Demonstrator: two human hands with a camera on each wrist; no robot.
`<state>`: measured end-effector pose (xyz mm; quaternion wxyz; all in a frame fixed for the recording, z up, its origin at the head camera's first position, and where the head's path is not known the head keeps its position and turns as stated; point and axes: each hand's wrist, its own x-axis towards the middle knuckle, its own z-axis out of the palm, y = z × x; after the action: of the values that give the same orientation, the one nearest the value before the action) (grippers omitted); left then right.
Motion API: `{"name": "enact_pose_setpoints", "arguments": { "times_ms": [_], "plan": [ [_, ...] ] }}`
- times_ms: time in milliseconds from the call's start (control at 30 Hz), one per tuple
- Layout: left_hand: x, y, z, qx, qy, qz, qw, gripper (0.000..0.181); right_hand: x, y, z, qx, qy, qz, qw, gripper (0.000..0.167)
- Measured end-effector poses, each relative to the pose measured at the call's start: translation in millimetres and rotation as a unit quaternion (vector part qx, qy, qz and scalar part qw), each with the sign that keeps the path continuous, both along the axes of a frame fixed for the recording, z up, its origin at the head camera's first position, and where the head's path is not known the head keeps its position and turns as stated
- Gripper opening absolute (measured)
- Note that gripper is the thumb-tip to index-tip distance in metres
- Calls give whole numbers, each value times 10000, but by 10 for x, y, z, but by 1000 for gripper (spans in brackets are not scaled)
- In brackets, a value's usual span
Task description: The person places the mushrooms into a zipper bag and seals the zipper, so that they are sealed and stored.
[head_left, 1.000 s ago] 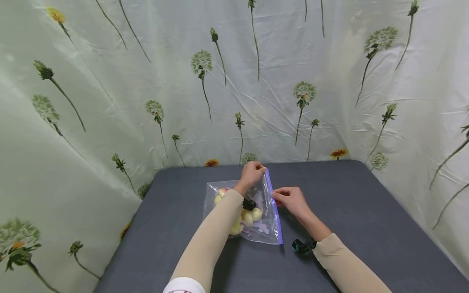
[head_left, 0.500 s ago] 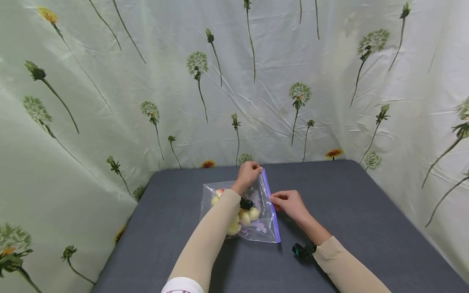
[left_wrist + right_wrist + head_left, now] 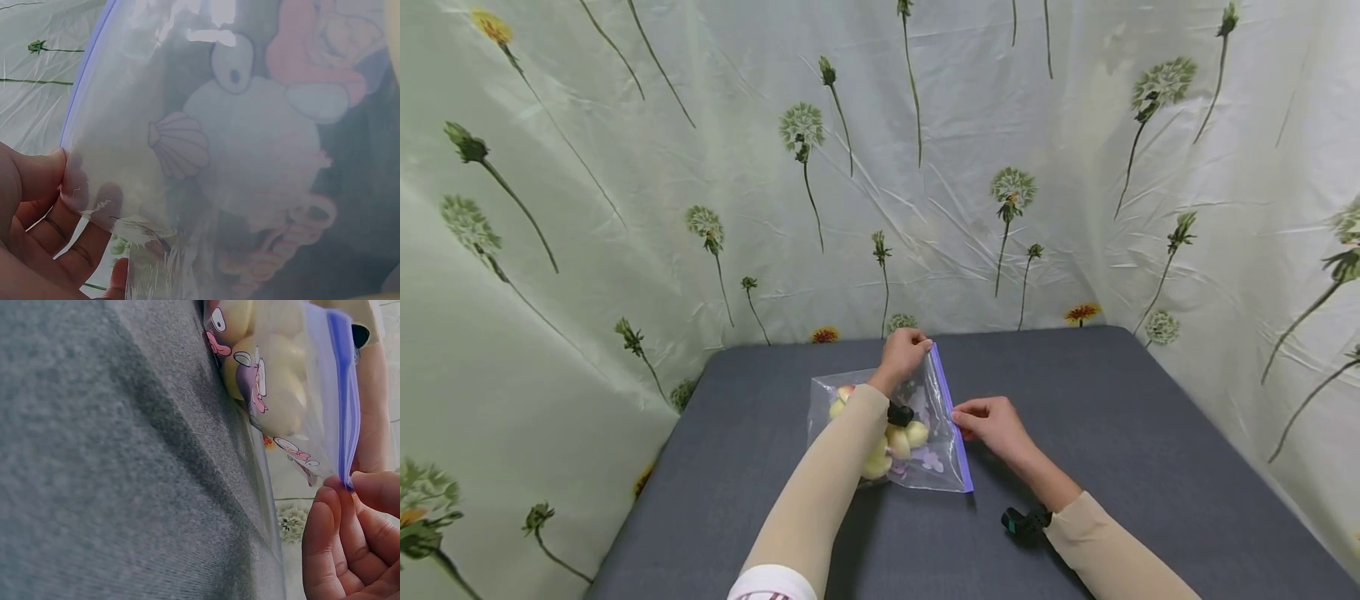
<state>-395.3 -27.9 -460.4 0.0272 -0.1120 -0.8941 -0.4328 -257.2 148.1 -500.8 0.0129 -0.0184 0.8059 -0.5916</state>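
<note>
A clear zip bag (image 3: 842, 385) with a purple zip strip (image 3: 961, 462) lies tilted on the table, its strip side raised to the right. Pale yellow round fruits (image 3: 916, 433), some tinged red, fill its lower left part. Cartoon prints, among them a shell (image 3: 179, 145), mark the plastic. My left hand (image 3: 902, 352) pinches the far corner at the strip's end, thumb against fingers. Partway down the strip, my right hand (image 3: 996, 421) pinches it between thumb and forefinger; the right wrist view shows this grip close up. My left forearm hides part of the fruits.
The dark grey table (image 3: 1112, 417) stretches around the bag on all sides. A pale curtain (image 3: 955, 208) printed with dandelions hangs behind it and along the sides. Black wrist cameras (image 3: 1026, 521) sit on both wrists.
My right hand has slid a little along the purple strip toward its near end. The left hand keeps its pinch on the far corner. The head view has shifted slightly.
</note>
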Motion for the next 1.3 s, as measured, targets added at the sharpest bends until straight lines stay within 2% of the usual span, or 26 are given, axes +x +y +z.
{"name": "enact_pose_setpoints", "arguments": {
  "times_ms": [300, 667, 1133, 1300],
  "plan": [
    [2, -3, -12, 28, -68, 9, 10000, 23, 93, 12, 6, 193, -7, 40, 9998, 14],
    [-7, 0, -14, 100, -148, 54, 9998, 23, 183, 40, -1, 203, 66, 203, 9996, 17],
    [-26, -8, 1, 36, -143, 166, 9998, 19, 284, 53, 7, 371, 143, 319, 9987, 13],
    [-9, -39, 8, 16, -13, 150, 9999, 23, 338, 57, -1, 392, 214, 359, 9984, 13]
  ]
}}
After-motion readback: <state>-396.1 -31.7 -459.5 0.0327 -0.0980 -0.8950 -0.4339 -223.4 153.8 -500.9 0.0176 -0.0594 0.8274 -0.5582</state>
